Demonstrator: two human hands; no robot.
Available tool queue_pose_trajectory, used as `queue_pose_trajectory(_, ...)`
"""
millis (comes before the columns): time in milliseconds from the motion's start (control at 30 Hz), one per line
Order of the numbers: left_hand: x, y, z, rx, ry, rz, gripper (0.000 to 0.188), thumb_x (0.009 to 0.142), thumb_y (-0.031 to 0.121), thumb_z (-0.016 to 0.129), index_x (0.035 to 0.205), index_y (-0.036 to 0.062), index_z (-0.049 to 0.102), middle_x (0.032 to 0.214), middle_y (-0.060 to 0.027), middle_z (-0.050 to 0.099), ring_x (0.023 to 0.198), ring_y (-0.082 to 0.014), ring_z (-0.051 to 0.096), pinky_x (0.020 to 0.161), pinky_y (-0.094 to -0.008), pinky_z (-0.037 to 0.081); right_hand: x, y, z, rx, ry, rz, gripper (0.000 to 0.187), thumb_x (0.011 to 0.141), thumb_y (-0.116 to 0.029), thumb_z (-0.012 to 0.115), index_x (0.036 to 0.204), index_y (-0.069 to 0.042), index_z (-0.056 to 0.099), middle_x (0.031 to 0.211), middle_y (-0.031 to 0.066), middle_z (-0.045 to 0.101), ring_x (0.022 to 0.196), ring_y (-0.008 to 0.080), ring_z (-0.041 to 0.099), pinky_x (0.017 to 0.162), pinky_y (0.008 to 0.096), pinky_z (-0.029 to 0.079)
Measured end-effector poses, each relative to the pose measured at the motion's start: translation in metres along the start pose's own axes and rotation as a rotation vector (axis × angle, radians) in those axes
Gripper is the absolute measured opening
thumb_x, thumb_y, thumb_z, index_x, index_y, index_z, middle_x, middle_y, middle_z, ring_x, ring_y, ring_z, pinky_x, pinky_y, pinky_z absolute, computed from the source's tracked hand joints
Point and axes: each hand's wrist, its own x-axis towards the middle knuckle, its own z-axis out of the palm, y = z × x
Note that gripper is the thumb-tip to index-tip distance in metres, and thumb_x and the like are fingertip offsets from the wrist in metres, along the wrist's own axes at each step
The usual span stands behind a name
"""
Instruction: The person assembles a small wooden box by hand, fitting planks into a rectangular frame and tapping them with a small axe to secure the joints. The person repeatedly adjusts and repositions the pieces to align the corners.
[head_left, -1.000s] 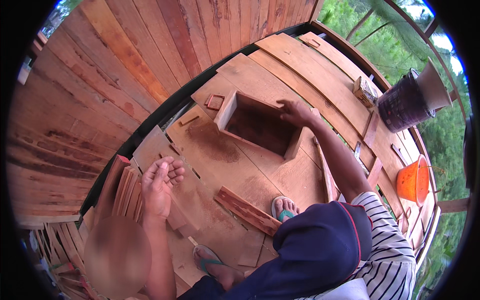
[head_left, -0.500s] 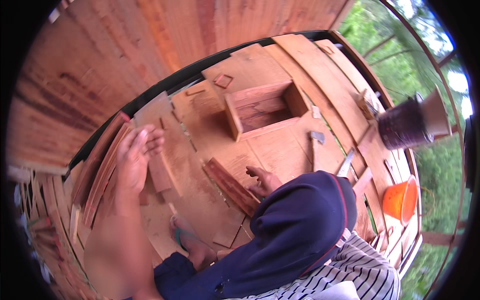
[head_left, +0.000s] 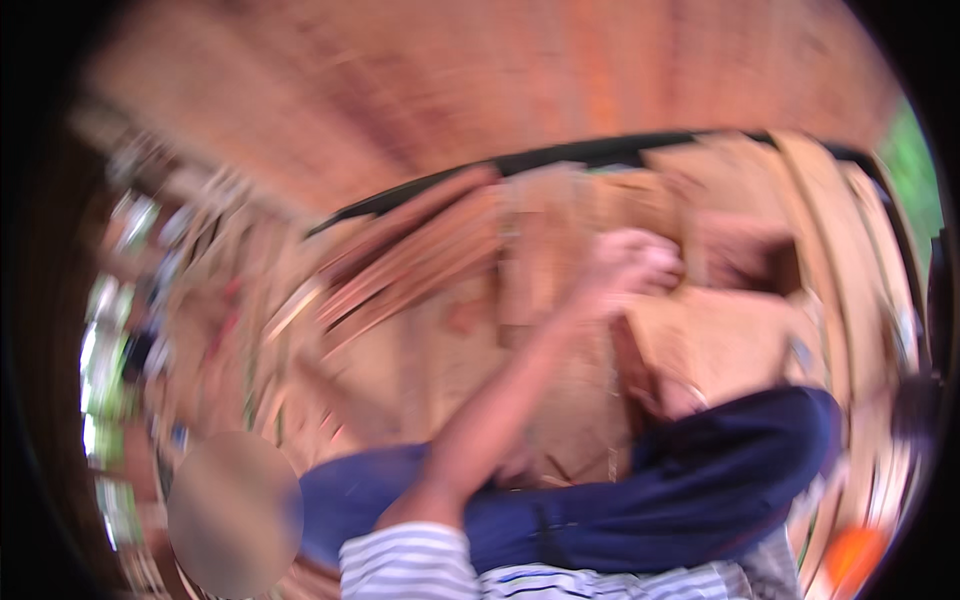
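Observation:
My left arm reaches across to the middle, and my left hand [head_left: 635, 265] is smeared by motion near the open wooden box [head_left: 735, 245]. Its fingers look bent, but I cannot tell whether they hold anything. My right hand [head_left: 680, 397], also blurred, is low beside my raised knee, next to a narrow dark-red board [head_left: 630, 362]. Whether it grips the board or only rests by it does not show. The box lies with its open side up, its reddish inside partly in shadow.
Several long reddish boards [head_left: 410, 255] lie stacked along the far left edge, below a plank wall [head_left: 480, 75]. An orange bucket [head_left: 855, 560] stands at the lower right. An axe head [head_left: 800, 352] shows faintly right of the box. Plank flooring [head_left: 430, 350] surrounds me.
The view has swung left and blurred, so the box and boards appear farther right. My left hand has moved from beside the stacked boards toward the box.

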Motion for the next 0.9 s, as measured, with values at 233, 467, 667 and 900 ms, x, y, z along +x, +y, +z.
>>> queue_pose_trajectory(233,-0.015,-0.029,-0.042,-0.072,0.172,-0.129,0.034,0.105,0.023,0.057,0.127,-0.0031,0.058,0.115,-0.0203,0.070,0.101,-0.0265,0.071,0.092,-0.0393,0.059,0.019,-0.028,-0.030,0.071,-0.073,-0.057,0.070,0.092,-0.043,0.071,0.139,0.004,0.048,0.105,0.0315,0.070,0.091,0.0471,0.071,0.076,0.0519,0.058)
queue_pose_trajectory(467,0.059,0.019,0.013,0.861,-0.182,0.193,0.026,0.085,0.015,0.068,0.104,-0.0019,0.074,0.080,-0.0168,0.073,0.077,-0.0208,0.073,0.070,-0.0344,0.057,0.032,0.013,0.018,0.163,-0.060,-0.054,0.062,0.096,-0.040,0.067,0.139,0.000,0.048,0.106,0.0292,0.071,0.094,0.0463,0.071,0.078,0.0519,0.058)
queue_pose_trajectory(667,0.016,0.093,0.058,1.724,-0.482,0.213,0.044,0.076,0.034,0.073,0.111,0.0076,0.078,0.113,-0.0137,0.075,0.111,-0.0313,0.069,0.090,-0.0475,0.054,0.047,0.083,0.054,-0.161,0.285,-0.299,0.062,0.095,-0.037,0.068,0.140,0.000,0.047,0.085,0.0274,0.071,0.068,0.0457,0.070,0.059,0.0503,0.056)
queue_pose_trajectory(900,0.026,-0.001,0.006,1.688,-0.769,-0.081,0.031,0.078,0.028,0.073,0.105,0.0149,0.080,0.107,-0.0109,0.076,0.107,-0.0273,0.071,0.086,-0.0438,0.057,0.044,0.078,0.063,-0.163,0.285,-0.315,0.064,0.093,-0.039,0.070,0.135,0.006,0.050,0.083,0.0272,0.070,0.067,0.0418,0.070,0.058,0.0493,0.055)
